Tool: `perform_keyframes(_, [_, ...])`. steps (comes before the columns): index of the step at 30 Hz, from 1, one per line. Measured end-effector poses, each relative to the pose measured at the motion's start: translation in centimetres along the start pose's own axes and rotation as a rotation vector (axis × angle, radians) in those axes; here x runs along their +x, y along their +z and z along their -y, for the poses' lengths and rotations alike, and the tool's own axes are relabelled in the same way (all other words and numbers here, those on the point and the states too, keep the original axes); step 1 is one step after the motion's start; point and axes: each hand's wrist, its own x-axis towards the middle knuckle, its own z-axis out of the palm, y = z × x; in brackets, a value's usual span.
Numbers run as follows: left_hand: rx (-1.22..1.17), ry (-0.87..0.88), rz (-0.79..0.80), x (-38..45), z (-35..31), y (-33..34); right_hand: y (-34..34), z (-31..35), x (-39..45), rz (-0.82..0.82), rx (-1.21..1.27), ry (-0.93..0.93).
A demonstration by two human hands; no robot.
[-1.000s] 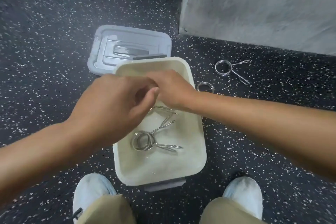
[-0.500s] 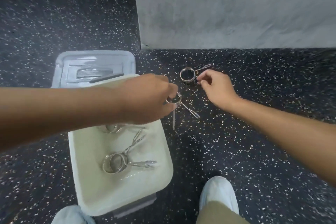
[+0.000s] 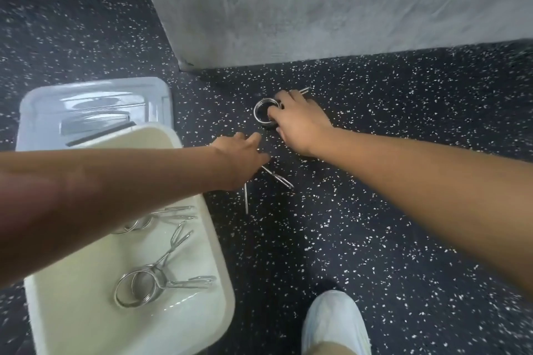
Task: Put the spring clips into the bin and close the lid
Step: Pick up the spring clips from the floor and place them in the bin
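A cream bin stands open at the lower left with one spring clip lying in it. A second clip in the bin is partly hidden by my left forearm. The grey lid lies on the floor behind the bin. My left hand reaches past the bin's right rim and covers the coil of a floor clip. That clip's two handles stick out below the hand. My right hand curls its fingers around the ring of the farther clip.
A grey concrete block rises right behind the far clip. The floor is dark speckled rubber. My right shoe is at the bottom, right of the bin.
The view has swung right. Both hands left the bin. My left hand came down onto the near floor clip, and my right hand reached the far clip and closed on its ring.
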Motion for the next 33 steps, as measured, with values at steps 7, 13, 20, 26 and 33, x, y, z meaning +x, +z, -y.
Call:
perform_keyframes(7, [0.292,0.079,-0.123,0.7,0.7,-0.2,0.7,0.7,1.0,-0.01,-0.055,0.051])
perform_keyframes(13, [0.184,0.057,-0.09,-1.0,1.9,-1.2,0.7,-0.9,-0.1,-0.041,0.21,0.062])
perform_keyframes(20, [-0.301,0.08,-0.14,-7.0,3.5,-3.9,-0.6,-2.8,-1.3,-0.054,0.617,0.056])
perform_keyframes(26, [-0.942,-0.001,-0.235,-14.2,4.8,-5.0,-3.8,-0.3,-3.3,-0.119,0.896,0.124])
perform_keyframes(33, [-1.428,-0.119,-0.435,-22.9,5.2,-0.9,-7.4,3.7,-5.0,-0.219,1.129,0.229])
